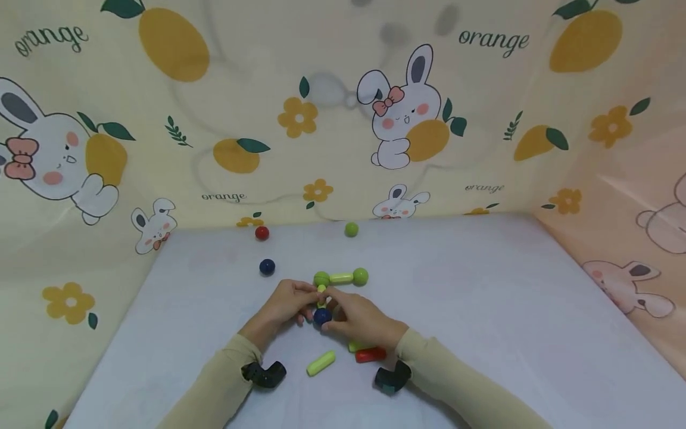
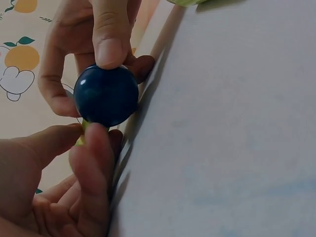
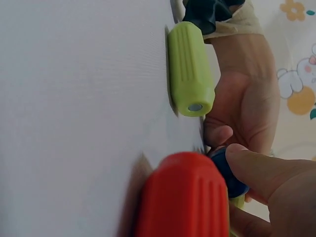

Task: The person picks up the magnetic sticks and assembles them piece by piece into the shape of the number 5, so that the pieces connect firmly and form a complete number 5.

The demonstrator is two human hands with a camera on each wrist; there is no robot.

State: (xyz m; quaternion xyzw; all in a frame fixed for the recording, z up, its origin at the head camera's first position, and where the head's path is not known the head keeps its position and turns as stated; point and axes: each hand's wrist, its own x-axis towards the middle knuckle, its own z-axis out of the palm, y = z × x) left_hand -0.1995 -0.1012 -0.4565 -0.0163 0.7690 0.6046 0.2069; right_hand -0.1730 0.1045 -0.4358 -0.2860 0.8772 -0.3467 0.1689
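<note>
Between the two hands in the head view, a dark blue ball point(image 1: 322, 316) sits at the near end of a yellow-green magnetic rod point(image 1: 321, 289). My right hand point(image 1: 361, 314) pinches the ball, its thumb pressed on the surface in the right wrist view. With thumb and fingertips, my left hand point(image 1: 283, 304) holds the rod, which the fingers mostly cover. The rod's far end meets a green ball point(image 1: 321, 278). From there a second yellow-green rod point(image 1: 341, 278) runs right to another green ball point(image 1: 361, 276).
A loose yellow-green rod point(image 1: 321, 363) lies nearer the body. Beside the right wrist are a red rod point(image 1: 370, 355) and a green rod point(image 1: 359, 345), partly hidden. Farther back lie a red ball point(image 1: 262, 233), a blue ball point(image 1: 267, 267) and a green ball point(image 1: 351, 229). A printed cloth backdrop point(image 1: 257, 107) rises behind.
</note>
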